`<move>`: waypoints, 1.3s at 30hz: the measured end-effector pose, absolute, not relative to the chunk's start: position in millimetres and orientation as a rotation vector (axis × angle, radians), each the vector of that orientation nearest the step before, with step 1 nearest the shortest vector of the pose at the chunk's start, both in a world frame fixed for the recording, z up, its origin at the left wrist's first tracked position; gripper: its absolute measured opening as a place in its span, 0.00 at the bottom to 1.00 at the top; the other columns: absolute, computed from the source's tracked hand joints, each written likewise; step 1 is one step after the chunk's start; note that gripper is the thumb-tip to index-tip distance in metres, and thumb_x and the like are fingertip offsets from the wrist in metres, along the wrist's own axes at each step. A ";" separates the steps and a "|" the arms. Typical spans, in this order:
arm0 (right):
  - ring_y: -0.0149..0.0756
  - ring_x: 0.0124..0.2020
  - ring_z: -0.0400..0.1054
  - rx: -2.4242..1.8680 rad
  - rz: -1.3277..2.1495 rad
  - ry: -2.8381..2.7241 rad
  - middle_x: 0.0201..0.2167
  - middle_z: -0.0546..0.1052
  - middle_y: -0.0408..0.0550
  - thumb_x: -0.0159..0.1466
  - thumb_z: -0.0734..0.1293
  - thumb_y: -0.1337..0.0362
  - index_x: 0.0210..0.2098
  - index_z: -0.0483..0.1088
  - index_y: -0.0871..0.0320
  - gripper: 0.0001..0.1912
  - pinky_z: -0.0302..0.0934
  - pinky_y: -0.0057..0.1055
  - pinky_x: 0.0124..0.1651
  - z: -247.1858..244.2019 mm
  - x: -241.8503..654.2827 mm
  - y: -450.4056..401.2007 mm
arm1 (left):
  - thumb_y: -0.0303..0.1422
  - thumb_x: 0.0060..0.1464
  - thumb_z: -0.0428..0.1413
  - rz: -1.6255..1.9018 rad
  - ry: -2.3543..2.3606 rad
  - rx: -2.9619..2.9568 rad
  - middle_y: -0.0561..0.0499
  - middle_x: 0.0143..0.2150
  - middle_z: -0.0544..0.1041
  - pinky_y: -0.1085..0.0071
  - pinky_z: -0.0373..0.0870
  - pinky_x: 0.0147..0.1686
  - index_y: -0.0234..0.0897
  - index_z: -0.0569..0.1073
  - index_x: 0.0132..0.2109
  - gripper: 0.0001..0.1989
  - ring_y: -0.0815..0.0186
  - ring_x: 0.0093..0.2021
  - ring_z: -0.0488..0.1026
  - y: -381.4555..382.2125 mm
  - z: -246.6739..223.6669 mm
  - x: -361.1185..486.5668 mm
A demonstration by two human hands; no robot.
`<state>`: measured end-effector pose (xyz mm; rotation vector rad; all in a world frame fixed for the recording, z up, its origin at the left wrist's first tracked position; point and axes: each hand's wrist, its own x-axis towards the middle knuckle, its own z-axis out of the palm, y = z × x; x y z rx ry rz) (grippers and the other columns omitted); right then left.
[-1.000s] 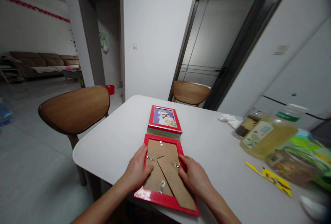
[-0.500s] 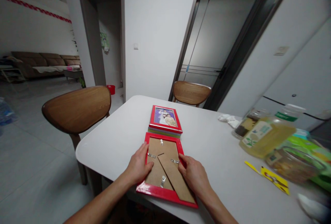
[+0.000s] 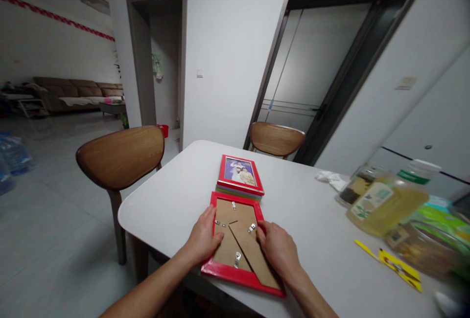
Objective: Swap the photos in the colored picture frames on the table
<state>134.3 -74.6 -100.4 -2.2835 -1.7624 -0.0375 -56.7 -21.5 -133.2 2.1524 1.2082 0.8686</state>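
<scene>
A red picture frame [image 3: 242,279] lies face down at the near edge of the white table, its brown backing board [image 3: 235,239] and metal clips showing. My left hand [image 3: 202,236] grips the frame's left side, thumb over the backing. On the right side, my right hand [image 3: 277,245] has its fingers bent against the rim beside the right clip [image 3: 252,228], which sits at a slant. Just beyond, another red frame with a photo [image 3: 240,171] lies face up on top of a stack.
On the white table [image 3: 161,195], a large bottle of yellow liquid [image 3: 391,200], a dark-filled jar [image 3: 360,186], a clear container [image 3: 422,247], crumpled tissue [image 3: 330,179] and a yellow item [image 3: 400,269] stand or lie right. Wooden chairs [image 3: 123,154] stand at the left and far edges.
The clip by my right hand has turned from nearly level to a slant. My left hand still holds the frame's left side. The whole view has shifted slightly.
</scene>
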 end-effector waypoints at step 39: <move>0.36 0.44 0.60 -1.815 0.155 -1.991 0.42 0.69 0.51 0.55 0.58 0.66 0.42 0.69 0.57 0.16 0.52 0.32 0.47 -101.5 116.8 -46.2 | 0.27 0.41 0.53 0.905 1.136 2.120 0.44 0.58 0.58 0.63 0.50 0.56 0.33 0.56 0.56 0.32 0.60 0.56 0.55 -16.1 -130.2 -47.8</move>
